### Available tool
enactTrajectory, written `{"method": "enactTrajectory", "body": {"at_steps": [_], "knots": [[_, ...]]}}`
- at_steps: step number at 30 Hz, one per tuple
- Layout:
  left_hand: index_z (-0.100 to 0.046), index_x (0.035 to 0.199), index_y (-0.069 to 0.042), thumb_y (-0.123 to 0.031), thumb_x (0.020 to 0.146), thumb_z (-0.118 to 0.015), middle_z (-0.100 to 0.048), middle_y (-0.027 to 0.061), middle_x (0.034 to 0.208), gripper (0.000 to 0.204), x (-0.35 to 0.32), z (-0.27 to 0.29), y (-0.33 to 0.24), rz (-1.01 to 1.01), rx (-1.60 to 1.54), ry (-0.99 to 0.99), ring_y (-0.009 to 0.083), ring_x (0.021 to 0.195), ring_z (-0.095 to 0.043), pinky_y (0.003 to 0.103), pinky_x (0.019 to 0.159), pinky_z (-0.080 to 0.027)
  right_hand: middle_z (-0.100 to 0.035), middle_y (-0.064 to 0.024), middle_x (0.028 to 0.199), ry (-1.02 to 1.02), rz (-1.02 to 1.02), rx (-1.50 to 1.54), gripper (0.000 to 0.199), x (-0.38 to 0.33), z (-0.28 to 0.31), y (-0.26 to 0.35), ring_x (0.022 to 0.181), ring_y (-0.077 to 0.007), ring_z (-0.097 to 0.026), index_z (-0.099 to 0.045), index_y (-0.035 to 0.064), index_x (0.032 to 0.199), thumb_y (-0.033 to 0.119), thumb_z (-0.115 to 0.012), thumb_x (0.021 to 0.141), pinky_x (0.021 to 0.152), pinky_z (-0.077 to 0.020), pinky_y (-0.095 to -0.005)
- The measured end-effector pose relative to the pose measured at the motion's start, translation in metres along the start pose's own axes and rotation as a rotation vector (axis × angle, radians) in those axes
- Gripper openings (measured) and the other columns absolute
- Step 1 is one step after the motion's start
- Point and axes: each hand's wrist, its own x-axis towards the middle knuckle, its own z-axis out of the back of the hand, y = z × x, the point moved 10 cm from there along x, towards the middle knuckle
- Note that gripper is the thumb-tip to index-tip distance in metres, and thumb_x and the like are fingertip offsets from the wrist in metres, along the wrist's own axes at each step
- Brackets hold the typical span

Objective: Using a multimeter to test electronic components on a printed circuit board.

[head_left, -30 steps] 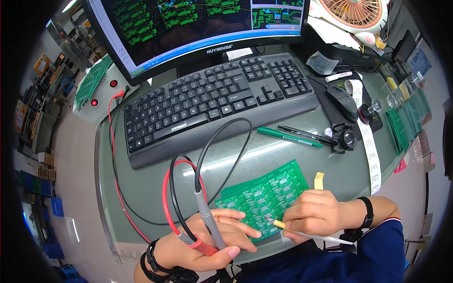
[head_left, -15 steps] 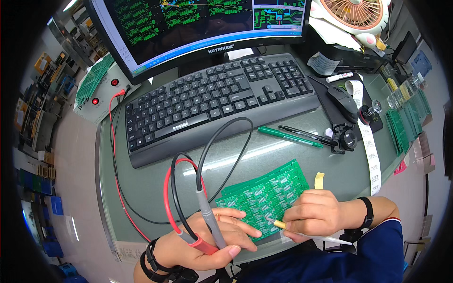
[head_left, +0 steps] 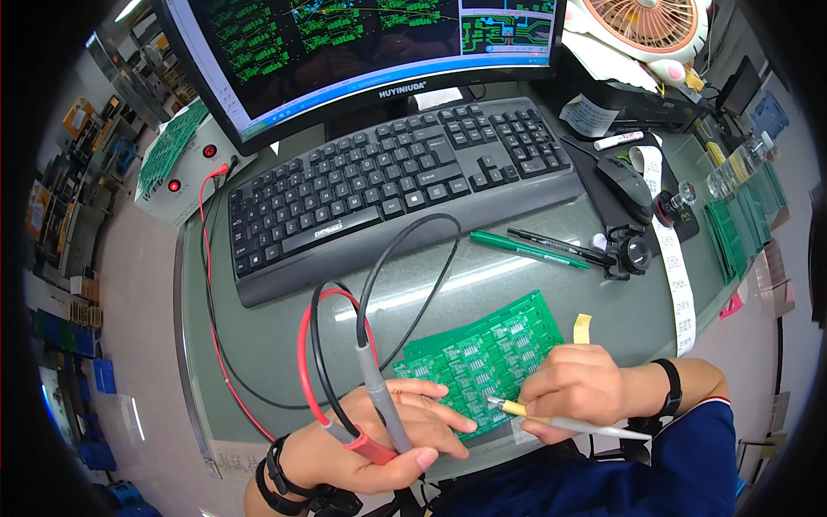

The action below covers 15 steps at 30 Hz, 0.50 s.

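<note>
Green circuit boards (head_left: pixel 469 362) lie stacked on the desk, a little fanned out. Across the left edge of the top board rest the fingers of my left hand (head_left: pixel 392 431). Two test probes, one red (head_left: pixel 372 448) and one grey (head_left: pixel 385 405), are caught in that hand, their cables looping upward; their tips are hidden. My right hand (head_left: pixel 573 392) pinches a slim white pen-shaped tool (head_left: pixel 594 427) with a yellow wrap near its front. The tool's short, thin tip is at the lower middle of the top board; I cannot tell whether it touches.
Behind the boards stand a black keyboard (head_left: pixel 413 181) and a monitor (head_left: pixel 345 60). Green and black pens (head_left: pixel 530 250), a small loupe (head_left: pixel 636 254), a mouse (head_left: pixel 626 189) and a paper strip (head_left: pixel 676 284) lie to the right. A test box (head_left: pixel 185 185) stands at the far left.
The white tool has shifted and turned slightly in my right hand, whose fingers have moved a little, showing more of the handle. My left hand and the boards look unmoved.
</note>
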Motion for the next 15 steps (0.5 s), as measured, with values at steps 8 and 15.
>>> {"method": "enactTrajectory", "body": {"at_steps": [8,15], "knots": [[-0.058,0.056,-0.003,-0.033,0.091,-0.042,-0.057,0.0084,0.057,0.048,-0.002,0.054,-0.026,0.024,-0.163,-0.412,0.0211,0.056,-0.051,0.039,0.061,-0.041,-0.069,-0.0056,0.084,-0.007,-0.066,0.088,0.029,0.029,0.028,-0.004,0.062,-0.0177,-0.061,-0.068,0.0053,0.108,0.02,-0.072,0.084,0.057,-0.0457,-0.0275],[-0.062,0.081,-0.001,-0.022,0.097,-0.052,-0.06,0.0064,0.073,0.029,0.04,0.014,-0.031,0.151,-0.194,-0.264,0.0151,0.064,-0.056,0.031,0.06,-0.044,-0.059,-0.0023,0.071,0.2,-0.778,0.916,0.026,0.056,-0.013,-0.029,0.062,-0.0063,-0.059,-0.059,-0.0007,0.112,0.016,-0.063,0.092,0.055,-0.0466,-0.0214]]}}
